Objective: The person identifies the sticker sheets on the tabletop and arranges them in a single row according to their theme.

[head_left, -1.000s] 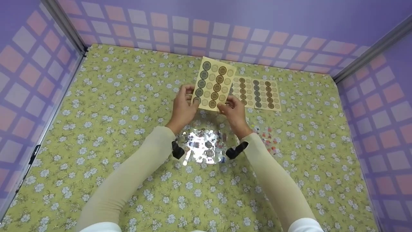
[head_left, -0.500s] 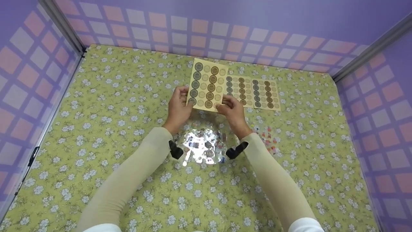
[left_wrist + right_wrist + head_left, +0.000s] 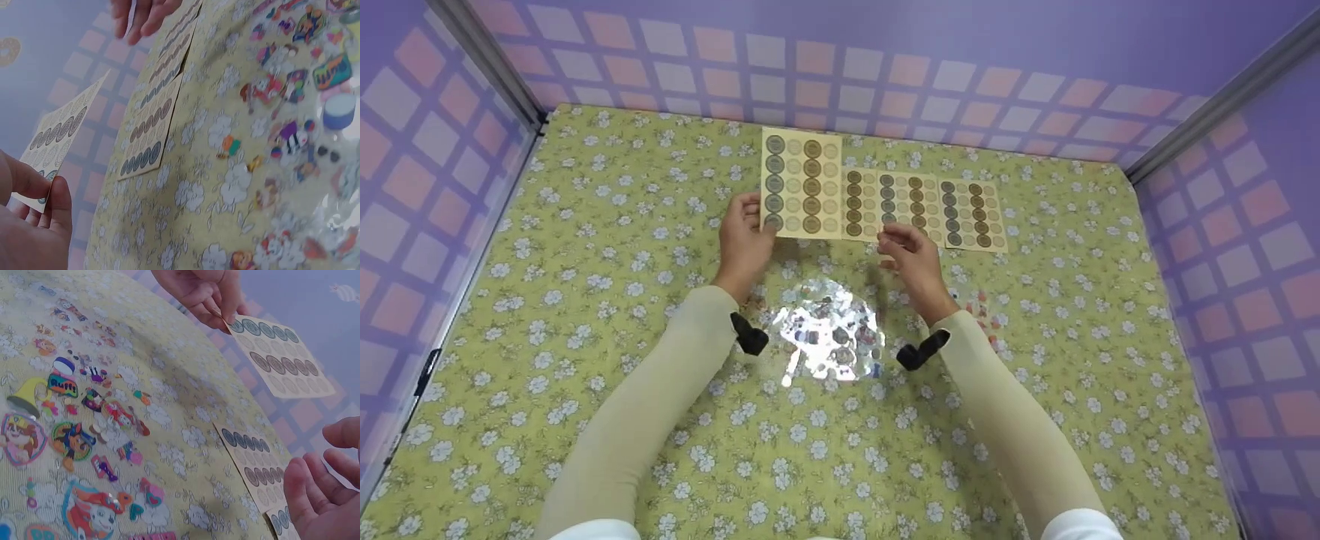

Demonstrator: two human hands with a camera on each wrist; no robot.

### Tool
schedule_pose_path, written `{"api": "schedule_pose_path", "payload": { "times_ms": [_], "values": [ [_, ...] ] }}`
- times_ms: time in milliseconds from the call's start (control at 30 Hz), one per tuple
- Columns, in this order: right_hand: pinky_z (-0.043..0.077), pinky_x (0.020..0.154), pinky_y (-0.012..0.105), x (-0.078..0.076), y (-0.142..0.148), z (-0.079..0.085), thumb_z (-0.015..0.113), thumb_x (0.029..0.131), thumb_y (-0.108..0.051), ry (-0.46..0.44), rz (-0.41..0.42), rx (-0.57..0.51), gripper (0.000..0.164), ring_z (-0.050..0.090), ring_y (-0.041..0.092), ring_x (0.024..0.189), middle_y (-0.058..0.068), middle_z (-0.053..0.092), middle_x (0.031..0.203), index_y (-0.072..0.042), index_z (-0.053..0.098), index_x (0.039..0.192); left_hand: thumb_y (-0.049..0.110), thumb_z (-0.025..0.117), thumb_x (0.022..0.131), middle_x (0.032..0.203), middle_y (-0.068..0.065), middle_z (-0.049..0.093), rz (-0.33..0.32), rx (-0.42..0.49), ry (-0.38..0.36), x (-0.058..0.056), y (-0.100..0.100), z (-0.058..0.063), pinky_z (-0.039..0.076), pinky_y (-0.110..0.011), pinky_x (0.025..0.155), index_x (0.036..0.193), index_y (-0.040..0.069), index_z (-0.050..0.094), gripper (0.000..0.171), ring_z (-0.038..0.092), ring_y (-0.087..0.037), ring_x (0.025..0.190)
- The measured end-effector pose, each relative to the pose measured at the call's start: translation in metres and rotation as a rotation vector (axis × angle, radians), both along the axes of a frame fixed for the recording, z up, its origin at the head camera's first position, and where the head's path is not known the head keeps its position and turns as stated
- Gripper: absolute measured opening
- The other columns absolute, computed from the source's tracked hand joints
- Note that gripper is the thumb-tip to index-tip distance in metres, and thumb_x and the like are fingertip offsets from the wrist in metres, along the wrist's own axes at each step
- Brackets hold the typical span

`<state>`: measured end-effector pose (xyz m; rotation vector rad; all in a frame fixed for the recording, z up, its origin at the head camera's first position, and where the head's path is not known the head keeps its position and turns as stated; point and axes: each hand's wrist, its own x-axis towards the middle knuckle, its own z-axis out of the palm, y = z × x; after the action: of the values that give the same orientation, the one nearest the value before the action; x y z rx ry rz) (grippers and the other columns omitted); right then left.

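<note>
My left hand (image 3: pixel 744 244) pinches a cream sheet of round stickers (image 3: pixel 801 184) by its lower left corner and holds it raised. Dark grey, pale and brown seal-like circles run along this sheet in rows, plain in the right wrist view. My right hand (image 3: pixel 911 259) holds nothing; its fingers are loosely bent, over the lower edge of similar sheets. Those sticker sheets (image 3: pixel 973 215) lie side by side on the cloth, the leftmost partly hidden behind the raised one. Fingers of my right hand (image 3: pixel 326 495) stand apart from the sheets in the right wrist view.
A shiny clear sheet of cartoon stickers (image 3: pixel 832 330) lies on the flowered yellow tablecloth (image 3: pixel 840 465), between my forearms. Small red stickers (image 3: pixel 984 311) show beside my right wrist. Purple checked panels (image 3: pixel 855 79) enclose the back and sides.
My left hand has carried the sticker sheet leftward, uncovering more of the sheets lying behind. The right hand has let go of its lower right corner and moved slightly right.
</note>
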<state>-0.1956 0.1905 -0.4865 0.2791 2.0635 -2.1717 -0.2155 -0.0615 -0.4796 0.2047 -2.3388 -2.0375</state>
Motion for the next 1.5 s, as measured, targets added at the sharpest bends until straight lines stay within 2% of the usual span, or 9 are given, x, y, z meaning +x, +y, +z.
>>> {"api": "schedule_pose_path", "payload": {
  "times_ms": [233, 500, 600, 733, 900, 1033, 1133, 1267, 1500],
  "values": [
    [0.045, 0.100, 0.054, 0.001, 0.017, 0.001, 0.058, 0.096, -0.009, -0.002, -0.036, 0.113, 0.033, 0.056, 0.036, 0.116, 0.019, 0.057, 0.124, 0.001, 0.055, 0.128, 0.009, 0.054, 0.098, 0.124, -0.003, 0.053, 0.032, -0.002, -0.058, -0.009, -0.014, -0.004, 0.051, -0.028, 0.089, 0.134, 0.017, 0.045, 0.038, 0.057, -0.013, 0.109],
    [0.047, 0.099, 0.050, 0.005, 0.040, 0.003, 0.057, 0.097, -0.012, -0.032, -0.063, 0.206, 0.033, 0.057, 0.027, 0.117, 0.011, 0.060, 0.123, -0.002, 0.055, 0.128, 0.010, 0.052, 0.099, 0.126, -0.006, 0.053, 0.044, -0.072, -0.067, -0.016, -0.026, -0.013, 0.051, -0.029, 0.088, 0.139, 0.016, 0.046, 0.041, 0.057, -0.016, 0.109],
    [0.047, 0.098, 0.049, 0.006, 0.045, 0.003, 0.058, 0.097, -0.013, -0.026, -0.062, 0.227, 0.032, 0.059, 0.020, 0.111, 0.012, 0.059, 0.126, -0.004, 0.057, 0.127, 0.010, 0.052, 0.099, 0.125, -0.007, 0.055, 0.050, -0.088, -0.074, -0.020, -0.029, -0.017, 0.052, -0.029, 0.086, 0.139, 0.017, 0.048, 0.041, 0.059, -0.016, 0.108],
    [0.046, 0.099, 0.047, 0.008, 0.050, 0.007, 0.058, 0.096, -0.011, -0.011, -0.028, 0.252, 0.034, 0.057, 0.012, 0.105, 0.018, 0.056, 0.133, 0.000, 0.056, 0.128, 0.010, 0.051, 0.099, 0.123, -0.006, 0.055, 0.056, -0.102, -0.096, -0.026, -0.029, -0.021, 0.051, -0.028, 0.083, 0.140, 0.017, 0.049, 0.041, 0.059, -0.016, 0.106],
    [0.045, 0.101, 0.045, 0.019, 0.053, 0.024, 0.058, 0.095, -0.005, -0.002, 0.027, 0.325, 0.034, 0.056, 0.025, 0.110, 0.024, 0.054, 0.133, 0.005, 0.054, 0.127, 0.011, 0.049, 0.100, 0.126, -0.005, 0.055, 0.040, -0.087, -0.138, -0.029, -0.028, -0.021, 0.052, -0.028, 0.086, 0.142, 0.018, 0.046, 0.043, 0.059, -0.016, 0.108],
    [0.048, 0.095, 0.036, 0.030, 0.055, 0.037, 0.057, 0.095, -0.005, -0.009, 0.050, 0.409, 0.034, 0.055, 0.033, 0.116, 0.026, 0.055, 0.130, 0.005, 0.055, 0.127, 0.011, 0.048, 0.100, 0.129, -0.004, 0.054, 0.030, -0.065, -0.182, -0.033, -0.028, -0.022, 0.051, -0.029, 0.089, 0.145, 0.020, 0.043, 0.046, 0.057, -0.016, 0.111],
    [0.049, 0.095, 0.037, 0.029, 0.067, 0.022, 0.058, 0.095, -0.008, 0.004, 0.057, 0.468, 0.035, 0.054, 0.032, 0.117, 0.022, 0.055, 0.131, 0.003, 0.054, 0.128, 0.012, 0.049, 0.100, 0.130, -0.003, 0.052, 0.030, -0.091, -0.215, -0.037, -0.028, -0.023, 0.051, -0.029, 0.089, 0.146, 0.023, 0.042, 0.047, 0.056, -0.016, 0.111],
    [0.047, 0.098, 0.044, 0.029, 0.086, -0.001, 0.060, 0.095, -0.014, -0.011, 0.091, 0.552, 0.039, 0.053, 0.029, 0.119, 0.016, 0.055, 0.133, -0.002, 0.054, 0.131, 0.015, 0.050, 0.100, 0.132, -0.002, 0.052, 0.027, -0.145, -0.236, -0.041, -0.030, -0.025, 0.050, -0.030, 0.088, 0.146, 0.025, 0.042, 0.047, 0.055, -0.016, 0.111],
    [0.043, 0.104, 0.049, 0.041, 0.107, -0.001, 0.062, 0.094, -0.015, -0.050, 0.196, 0.667, 0.046, 0.044, 0.033, 0.131, 0.016, 0.049, 0.139, -0.005, 0.050, 0.137, 0.008, 0.049, 0.098, 0.134, -0.003, 0.052, 0.024, -0.165, -0.211, -0.046, -0.028, -0.030, 0.051, -0.030, 0.086, 0.146, 0.025, 0.042, 0.051, 0.055, -0.016, 0.111]
  ]
}}
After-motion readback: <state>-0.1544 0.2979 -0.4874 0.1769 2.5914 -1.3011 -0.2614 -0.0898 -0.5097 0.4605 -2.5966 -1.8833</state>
